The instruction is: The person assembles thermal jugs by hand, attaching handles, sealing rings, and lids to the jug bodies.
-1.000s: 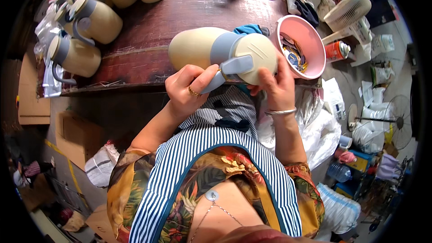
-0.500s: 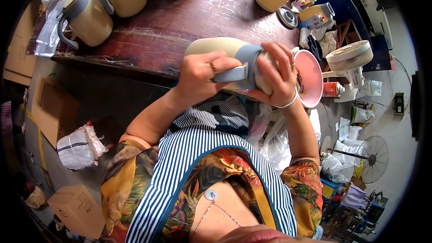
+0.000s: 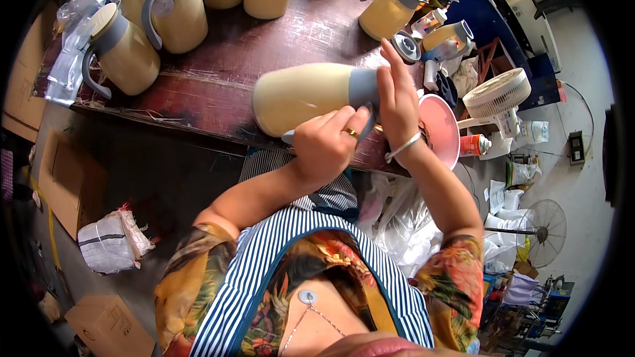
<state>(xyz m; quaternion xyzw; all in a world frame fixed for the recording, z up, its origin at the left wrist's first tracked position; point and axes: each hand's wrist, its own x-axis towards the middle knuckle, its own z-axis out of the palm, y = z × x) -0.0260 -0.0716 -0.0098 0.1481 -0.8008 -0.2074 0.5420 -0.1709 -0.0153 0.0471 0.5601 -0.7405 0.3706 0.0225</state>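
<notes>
A cream thermos jug (image 3: 297,96) with a grey neck lies on its side above the front edge of the table, its base to the left and its top end to the right. My left hand (image 3: 329,140) is closed round the jug's grey handle. The palm of my right hand (image 3: 399,102) is pressed flat against the top end, fingers stretched out. That palm hides the jug's mouth, so I cannot tell whether a lid is on it.
Several similar jugs (image 3: 182,20) stand at the far left of the dark red table (image 3: 218,86). Another jug (image 3: 390,13) and a round grey lid (image 3: 406,47) are at the back right. A pink basin (image 3: 442,129) and a white fan (image 3: 497,96) stand right of my hand.
The jug has moved slightly left and turned, with its handle now lower. My right hand has gone from curled fingers round the top to a flat palm against it.
</notes>
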